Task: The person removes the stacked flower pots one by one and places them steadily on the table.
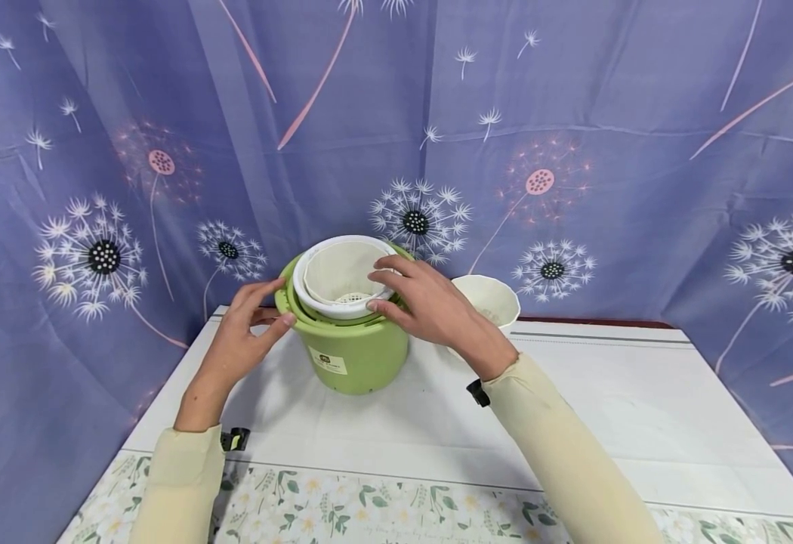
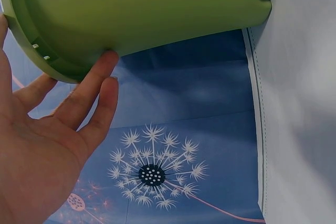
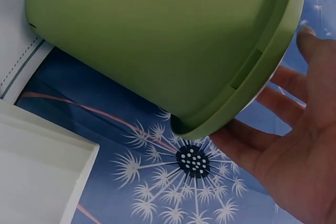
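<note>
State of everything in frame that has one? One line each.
Green pot: upright, mouth up.
White-rimmed pot: nested in the green pot, mouth up.
Cream pot: mouth up, apart from the green pot.
Left grip: fingers relaxed, touching the green pot's rim.
Right grip: at the white-rimmed pot's rim; hold unclear.
Tablecloth: spread out.
Curtain: hanging, creased.
</note>
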The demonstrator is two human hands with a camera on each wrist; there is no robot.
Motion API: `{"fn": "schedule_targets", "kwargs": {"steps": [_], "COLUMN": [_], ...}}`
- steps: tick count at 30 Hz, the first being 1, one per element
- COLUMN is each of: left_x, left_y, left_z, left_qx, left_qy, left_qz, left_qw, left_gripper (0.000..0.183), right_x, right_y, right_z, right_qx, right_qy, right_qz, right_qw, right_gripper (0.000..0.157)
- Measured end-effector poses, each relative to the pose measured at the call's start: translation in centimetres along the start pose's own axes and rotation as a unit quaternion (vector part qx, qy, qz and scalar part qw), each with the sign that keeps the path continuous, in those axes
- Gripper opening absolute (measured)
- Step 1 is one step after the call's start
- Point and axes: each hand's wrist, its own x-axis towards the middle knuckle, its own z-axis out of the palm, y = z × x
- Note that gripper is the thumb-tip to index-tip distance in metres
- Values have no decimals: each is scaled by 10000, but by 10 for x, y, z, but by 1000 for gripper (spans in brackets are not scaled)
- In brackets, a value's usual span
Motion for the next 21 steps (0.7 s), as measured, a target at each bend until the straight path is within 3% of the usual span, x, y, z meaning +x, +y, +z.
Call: {"fn": "schedule_targets", "kwargs": {"steps": [21], "left_x": [0], "left_y": [-1], "left_z": [-1], "left_qx": [-79], "left_qy": [-78], "left_qz": [-51], "left_qw": [9999], "left_gripper": [65], "right_x": [11], "right_y": [3], "right_z": [-9], "right_qx": [-114], "right_qy": [-686], "right_qz": [-822], "right_qw": [9942], "right_gripper": [33]}}
